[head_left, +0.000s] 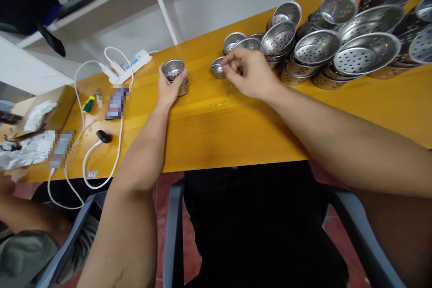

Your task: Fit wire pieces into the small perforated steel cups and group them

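The thumb (182, 76) of the left hand (168, 92) is pressing against the near side of a stack (173, 69) of small perforated metal cups standing on the desk (202, 144), while its other fingers are wrapping the far left side, partly hidden. The right hand (251, 74) is showing its back to the camera, its fingers (232, 74) bending, with thumb and forefinger tips coming close together at the rim of a single small cup (218, 72); whether they are pinching the rim or something thin cannot be told.

The left forearm (146, 144) is rising from the lower edge, leaning slightly right, and the right forearm (324, 121) is slanting in from the right over the desk. Between the hands, nearer the person, a thin curved wire (222, 101) is lying on the wood.

Beyond the right hand, more cups (366, 56) of several sizes are standing in crowded stacks. To the left of the left hand, a power strip (135, 65) is feeding white cables past a blurred device (116, 103) and a green-and-yellow tool (88, 105). At lower left, another person's arm (33, 216) is resting near a chair.
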`<state>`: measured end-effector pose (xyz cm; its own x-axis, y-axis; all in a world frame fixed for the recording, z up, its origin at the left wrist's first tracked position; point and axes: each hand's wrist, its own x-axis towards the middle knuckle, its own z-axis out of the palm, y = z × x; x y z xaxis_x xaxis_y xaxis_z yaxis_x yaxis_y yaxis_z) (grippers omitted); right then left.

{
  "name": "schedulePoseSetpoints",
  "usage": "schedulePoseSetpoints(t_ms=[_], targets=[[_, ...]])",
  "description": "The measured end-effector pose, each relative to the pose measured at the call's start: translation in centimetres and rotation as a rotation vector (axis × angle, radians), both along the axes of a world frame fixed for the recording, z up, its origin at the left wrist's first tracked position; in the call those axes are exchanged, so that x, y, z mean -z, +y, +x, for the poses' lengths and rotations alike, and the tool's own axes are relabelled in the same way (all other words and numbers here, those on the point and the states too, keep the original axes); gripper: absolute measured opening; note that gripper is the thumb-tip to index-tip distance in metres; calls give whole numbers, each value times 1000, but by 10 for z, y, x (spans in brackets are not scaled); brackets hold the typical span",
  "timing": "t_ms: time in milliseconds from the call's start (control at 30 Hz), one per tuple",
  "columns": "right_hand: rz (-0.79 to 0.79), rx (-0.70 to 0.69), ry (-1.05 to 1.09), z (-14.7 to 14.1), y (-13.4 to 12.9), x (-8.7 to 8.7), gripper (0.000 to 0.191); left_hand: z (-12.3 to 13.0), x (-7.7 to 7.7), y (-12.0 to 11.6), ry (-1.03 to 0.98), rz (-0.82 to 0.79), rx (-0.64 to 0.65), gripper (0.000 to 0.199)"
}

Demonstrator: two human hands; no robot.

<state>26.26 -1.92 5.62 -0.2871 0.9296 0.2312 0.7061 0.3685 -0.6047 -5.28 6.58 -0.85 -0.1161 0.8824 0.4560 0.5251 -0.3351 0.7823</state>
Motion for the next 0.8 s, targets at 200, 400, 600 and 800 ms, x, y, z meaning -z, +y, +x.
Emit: schedulePoseSetpoints(t_ms=[200, 400, 600, 800], targets=[[11, -10, -1, -1, -2, 0, 80, 0, -2, -9, 174, 45, 26, 62], [2, 23, -11, -2, -4, -1, 84, 4, -9, -17, 243, 116, -10, 77], [4, 20, 12, -3, -5, -2, 82, 9, -18, -22, 168, 121, -36, 82], [49, 25, -71, -4, -8, -9, 89, 20, -32, -46, 248, 312, 2, 83]])
